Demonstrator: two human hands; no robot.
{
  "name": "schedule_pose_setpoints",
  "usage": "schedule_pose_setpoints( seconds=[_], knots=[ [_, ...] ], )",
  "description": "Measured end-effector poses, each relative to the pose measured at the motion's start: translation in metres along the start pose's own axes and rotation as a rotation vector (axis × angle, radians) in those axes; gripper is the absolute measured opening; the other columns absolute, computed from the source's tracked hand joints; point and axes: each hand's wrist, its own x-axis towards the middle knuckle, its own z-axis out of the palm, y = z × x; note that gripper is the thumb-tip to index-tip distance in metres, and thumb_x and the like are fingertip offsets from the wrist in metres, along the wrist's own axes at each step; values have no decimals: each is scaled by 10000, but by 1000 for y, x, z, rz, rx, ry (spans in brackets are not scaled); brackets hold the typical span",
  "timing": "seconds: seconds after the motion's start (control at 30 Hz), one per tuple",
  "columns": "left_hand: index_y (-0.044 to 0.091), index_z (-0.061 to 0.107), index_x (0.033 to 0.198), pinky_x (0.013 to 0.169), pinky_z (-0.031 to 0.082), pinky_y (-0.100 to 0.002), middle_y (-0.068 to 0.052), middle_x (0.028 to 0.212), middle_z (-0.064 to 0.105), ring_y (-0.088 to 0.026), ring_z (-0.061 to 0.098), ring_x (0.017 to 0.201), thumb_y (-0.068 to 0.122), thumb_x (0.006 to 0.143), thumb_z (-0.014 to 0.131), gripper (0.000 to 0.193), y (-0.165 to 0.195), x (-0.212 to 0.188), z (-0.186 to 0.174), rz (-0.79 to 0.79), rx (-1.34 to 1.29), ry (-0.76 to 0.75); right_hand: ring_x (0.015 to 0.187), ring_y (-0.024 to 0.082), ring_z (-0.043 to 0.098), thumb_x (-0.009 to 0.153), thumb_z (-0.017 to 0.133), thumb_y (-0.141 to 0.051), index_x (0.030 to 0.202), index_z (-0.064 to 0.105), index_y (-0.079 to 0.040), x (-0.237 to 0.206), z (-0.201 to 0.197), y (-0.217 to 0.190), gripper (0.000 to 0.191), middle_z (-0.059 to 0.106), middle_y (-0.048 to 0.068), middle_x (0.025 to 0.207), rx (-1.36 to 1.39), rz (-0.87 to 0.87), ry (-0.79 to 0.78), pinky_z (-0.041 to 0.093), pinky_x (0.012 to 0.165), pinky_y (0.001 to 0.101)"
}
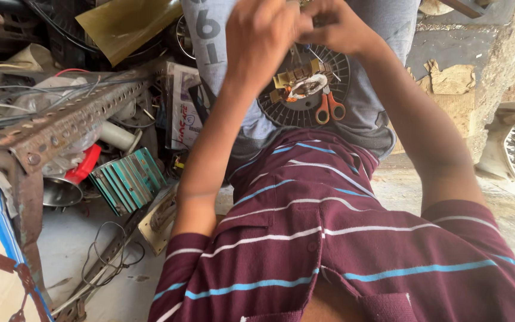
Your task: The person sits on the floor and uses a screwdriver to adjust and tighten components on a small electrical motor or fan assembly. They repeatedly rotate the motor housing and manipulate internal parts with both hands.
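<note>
Hands: from the head view I see my left hand (260, 36) and right hand (335, 27) raised together just above the motor stator (303, 86), fingertips meeting at the top edge of the frame.
Fingers: both sets look curled and pinched toward each other, perhaps on something small and thin, but blur hides it, so I cannot tell what they are clamped on, if anything.
Stator: the dark round motor stator rests on my lap, against grey trousers (377, 107); a brass-coloured terminal piece with copper winding (298, 80) sits at its centre.
Scissors: orange-handled scissors (329, 107) lie on the stator's lower right edge, untouched.
Progress: I judge the work as midway; the stator lies open and exposed, the hands busy above it, nothing closed up yet.
Left of stator: a printed packet (181, 107), a green finned block (129, 179), a red cap (84, 164), a rusty perforated angle bar (61, 122) and loose wires (105, 253) on the floor.
Right of stator: a rough stone wall (496, 77).
</note>
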Motion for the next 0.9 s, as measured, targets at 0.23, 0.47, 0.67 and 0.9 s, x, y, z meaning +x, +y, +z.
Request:
schedule_pose_setpoints(
  seconds=[0.23,0.47,0.67,0.9],
  knots=[
    [53,734,963,779,456,-446,-99,931,580,-263,630,898,234,846,793,224,90,-46,-41,-6,-109,-422,874,185,677,985,758,-8,1025,748,-3,-38,-15,-17,41,728,67,950,-372,-307,-143,535,836,306],
    [82,742,816,781,471,-438,-103,901,590,-281,628,876,199,786,791,130,93,-68,-61,-19,-98,-553,696,256,584,902,800,50,1099,719,-62,-102,71,-46,241,637,93,837,-926,-573,501,444,609,411],
    [61,744,773,745,477,-441,-82,843,588,-260,649,825,168,834,849,162,49,-49,-56,-141,38,-212,695,243,595,910,802,-65,1292,672,-77,-121,120,-46,404,598,85,845,-922,-293,445,488,621,389],
    [82,753,712,755,480,-468,-82,827,657,-263,671,811,215,717,895,195,-20,-20,-9,-183,66,-205,704,191,670,901,777,-101,1156,754,-84,-114,93,-65,257,714,74,906,-823,-325,281,525,619,347]
  ],
)
